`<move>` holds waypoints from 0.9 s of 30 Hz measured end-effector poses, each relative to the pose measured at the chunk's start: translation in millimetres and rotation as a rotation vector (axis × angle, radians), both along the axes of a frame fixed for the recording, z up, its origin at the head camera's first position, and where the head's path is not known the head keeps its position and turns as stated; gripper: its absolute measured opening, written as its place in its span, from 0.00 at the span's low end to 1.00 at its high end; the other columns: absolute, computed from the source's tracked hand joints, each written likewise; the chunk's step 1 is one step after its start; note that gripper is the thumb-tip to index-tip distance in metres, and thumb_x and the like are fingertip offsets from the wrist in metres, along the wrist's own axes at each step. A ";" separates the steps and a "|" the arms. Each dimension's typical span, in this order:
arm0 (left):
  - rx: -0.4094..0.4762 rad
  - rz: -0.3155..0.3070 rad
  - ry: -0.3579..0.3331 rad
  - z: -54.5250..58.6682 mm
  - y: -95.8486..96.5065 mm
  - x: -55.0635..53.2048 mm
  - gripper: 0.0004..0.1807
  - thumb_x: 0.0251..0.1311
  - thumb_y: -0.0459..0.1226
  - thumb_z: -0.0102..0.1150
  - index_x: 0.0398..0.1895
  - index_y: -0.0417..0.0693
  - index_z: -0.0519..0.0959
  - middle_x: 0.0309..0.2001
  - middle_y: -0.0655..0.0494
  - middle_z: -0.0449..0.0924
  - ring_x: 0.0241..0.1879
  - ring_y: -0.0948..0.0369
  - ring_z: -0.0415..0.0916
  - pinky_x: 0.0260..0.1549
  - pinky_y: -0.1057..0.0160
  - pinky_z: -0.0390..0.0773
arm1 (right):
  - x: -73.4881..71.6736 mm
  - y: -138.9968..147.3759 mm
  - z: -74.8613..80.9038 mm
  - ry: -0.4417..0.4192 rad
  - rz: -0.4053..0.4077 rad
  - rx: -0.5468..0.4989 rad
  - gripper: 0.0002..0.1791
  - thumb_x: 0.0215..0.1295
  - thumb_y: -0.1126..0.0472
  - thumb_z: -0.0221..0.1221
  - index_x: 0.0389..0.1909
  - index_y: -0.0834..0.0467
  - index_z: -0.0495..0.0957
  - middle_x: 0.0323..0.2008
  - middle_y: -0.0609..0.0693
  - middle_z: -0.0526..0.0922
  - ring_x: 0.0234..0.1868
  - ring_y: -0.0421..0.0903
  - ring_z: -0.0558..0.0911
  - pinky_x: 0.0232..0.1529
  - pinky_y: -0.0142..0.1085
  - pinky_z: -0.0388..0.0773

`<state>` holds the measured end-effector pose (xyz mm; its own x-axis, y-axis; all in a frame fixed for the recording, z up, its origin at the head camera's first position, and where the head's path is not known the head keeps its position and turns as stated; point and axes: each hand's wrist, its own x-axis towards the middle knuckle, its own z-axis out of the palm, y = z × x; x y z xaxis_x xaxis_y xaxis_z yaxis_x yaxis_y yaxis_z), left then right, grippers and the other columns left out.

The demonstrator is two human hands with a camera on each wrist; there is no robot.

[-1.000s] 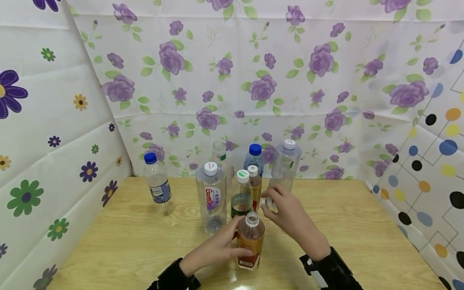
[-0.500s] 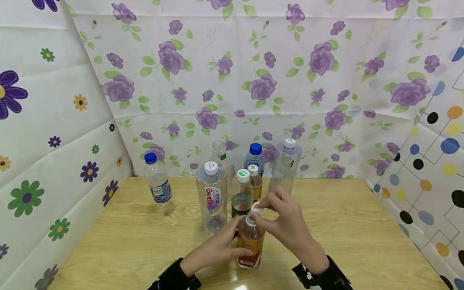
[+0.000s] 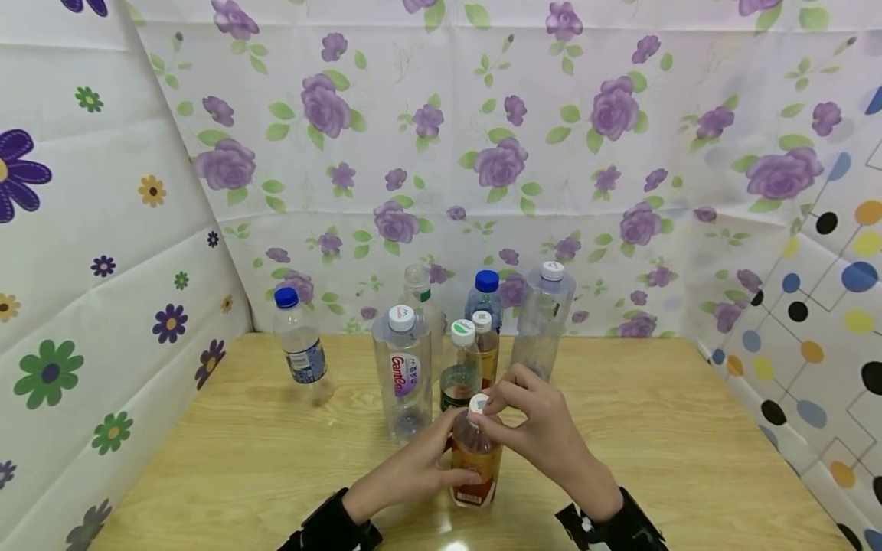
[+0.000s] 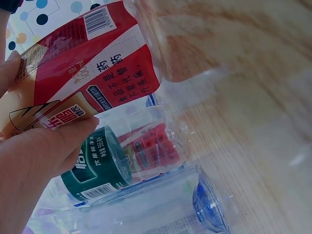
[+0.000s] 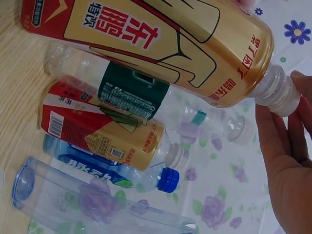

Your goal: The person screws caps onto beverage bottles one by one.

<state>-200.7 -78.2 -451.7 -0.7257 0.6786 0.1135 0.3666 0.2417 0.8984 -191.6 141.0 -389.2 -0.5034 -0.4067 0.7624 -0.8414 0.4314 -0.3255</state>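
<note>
A drink bottle (image 3: 474, 467) with a gold and red label stands upright on the table near its front. My left hand (image 3: 420, 463) grips its body from the left, thumb across the label. At the bottle's mouth sits a white cap (image 3: 478, 405), which my right hand (image 3: 540, 421) pinches between thumb and fingers. In the right wrist view the cap (image 5: 285, 101) is on the neck with my right hand (image 5: 287, 156) around it. The left wrist view shows the label (image 4: 83, 63) close up, with my left hand (image 4: 39, 165) along its side.
Just behind are a green-labelled bottle (image 3: 460, 375), a large clear bottle (image 3: 403, 383) and a second gold and red bottle (image 3: 491, 352). Farther back stand a blue-capped bottle (image 3: 486, 295), a tall clear bottle (image 3: 544, 325) and another clear bottle (image 3: 417, 287). A blue-capped bottle (image 3: 301, 344) stands apart at left.
My right hand has brought the white cap leftward and down onto the open mouth of the held bottle. My left hand keeps its grip and has barely moved.
</note>
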 end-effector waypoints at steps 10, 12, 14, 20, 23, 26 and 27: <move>-0.007 -0.009 -0.018 -2.1 -1.7 1.1 0.43 0.67 0.48 0.66 0.79 0.62 0.53 0.75 0.57 0.60 0.72 0.56 0.64 0.70 0.56 0.70 | 1.5 -0.3 6.6 -0.015 0.011 0.078 0.16 0.53 0.66 0.77 0.29 0.47 0.78 0.36 0.41 0.76 0.36 0.38 0.79 0.37 0.28 0.83; -0.009 -0.011 -0.013 -2.1 -1.7 1.1 0.43 0.67 0.48 0.66 0.79 0.63 0.53 0.75 0.57 0.60 0.72 0.56 0.63 0.70 0.55 0.70 | 2.4 -0.2 6.7 -0.023 0.006 0.078 0.16 0.53 0.66 0.76 0.30 0.48 0.78 0.36 0.41 0.77 0.36 0.37 0.80 0.37 0.27 0.83; -0.010 -0.008 -0.007 -1.4 -1.4 0.9 0.43 0.67 0.48 0.66 0.79 0.64 0.53 0.76 0.58 0.59 0.72 0.56 0.63 0.71 0.54 0.69 | 2.7 -0.4 7.0 -0.027 0.009 0.079 0.16 0.54 0.66 0.76 0.30 0.48 0.77 0.37 0.41 0.77 0.36 0.38 0.80 0.37 0.25 0.82; 0.000 -0.007 0.004 -0.2 -1.0 0.1 0.43 0.67 0.47 0.67 0.78 0.61 0.53 0.74 0.57 0.62 0.71 0.57 0.65 0.69 0.56 0.71 | 1.8 0.4 11.4 -0.015 0.032 0.118 0.16 0.54 0.66 0.76 0.30 0.49 0.76 0.39 0.42 0.79 0.38 0.39 0.82 0.39 0.24 0.82; 0.004 -0.012 0.002 -0.5 -1.2 -0.1 0.43 0.66 0.46 0.67 0.79 0.60 0.53 0.73 0.56 0.63 0.70 0.57 0.66 0.68 0.59 0.72 | 1.7 3.5 16.4 -0.024 0.044 0.168 0.16 0.55 0.64 0.76 0.32 0.50 0.76 0.41 0.43 0.79 0.40 0.40 0.82 0.39 0.25 0.83; 0.012 -0.017 0.001 -1.0 -1.5 -0.3 0.43 0.66 0.45 0.67 0.79 0.58 0.53 0.74 0.55 0.62 0.70 0.57 0.66 0.68 0.59 0.72 | 0.6 8.2 24.5 -0.057 0.070 0.230 0.15 0.57 0.62 0.75 0.37 0.50 0.77 0.45 0.44 0.80 0.43 0.40 0.82 0.41 0.28 0.84; 0.016 -0.020 -0.003 -1.3 -1.6 -0.4 0.43 0.66 0.45 0.67 0.79 0.58 0.53 0.74 0.54 0.62 0.70 0.56 0.66 0.68 0.59 0.71 | -0.1 10.0 27.7 -0.069 0.084 0.251 0.15 0.58 0.61 0.75 0.38 0.51 0.77 0.46 0.45 0.80 0.44 0.40 0.82 0.42 0.29 0.84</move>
